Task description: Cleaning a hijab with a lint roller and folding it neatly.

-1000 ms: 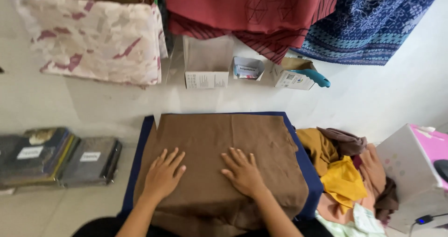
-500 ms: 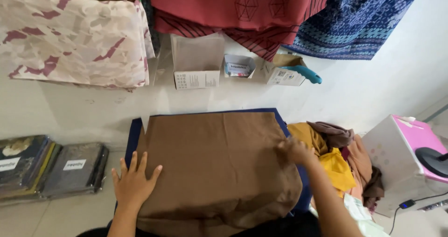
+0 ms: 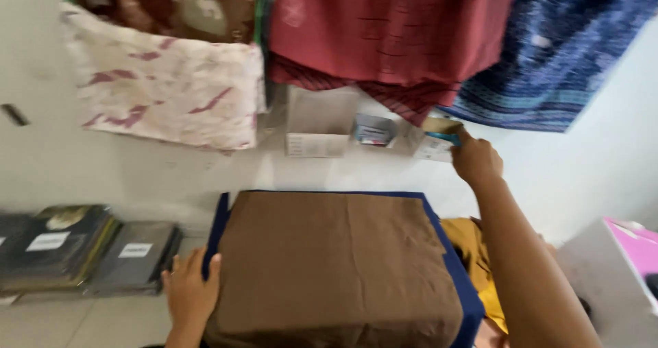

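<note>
Right hand (image 3: pixel 476 161) reached out to the teal-handled tool (image 3: pixel 445 139); left hand (image 3: pixel 188 293) laid on the brown cloth (image 3: pixel 336 266).

The right hand is seen from the back at the tool's handle, by the small cardboard box (image 3: pixel 432 142); whether the fingers are closed on it cannot be told. The left hand is spread flat, fingers open, on the left edge of the folded brown cloth, which is laid over a dark blue board (image 3: pixel 452 266). Past the right hand, patterned fabrics (image 3: pixel 391 32) are hung on a white wall; beside the left hand, packaged cloths (image 3: pixel 89 248) are stacked.
</note>
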